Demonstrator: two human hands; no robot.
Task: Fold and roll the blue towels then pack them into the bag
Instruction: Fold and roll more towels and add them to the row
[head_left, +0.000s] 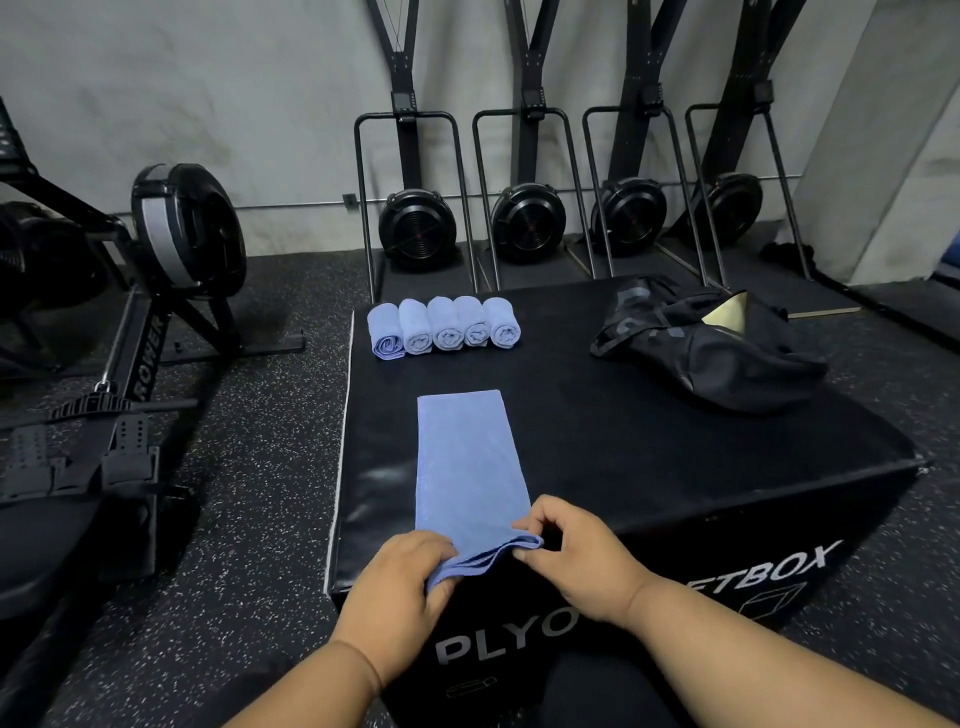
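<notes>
Layout on the plyo box (649, 426): a folded towel (467, 462) lies lengthwise left of centre, its near end at the front edge, pinched between the left hand (400, 587) on its left corner and the right hand (576, 556) on its right corner. Behind it, at the far left corner, five rolled towels (443, 327) lie side by side in a row, touching. The bag (711, 348) lies at the far right, well apart from the rolls. A rowing machine (130, 312) stands on the floor to the left of the box; four upright machines (571, 218) stand behind it against the wall.
</notes>
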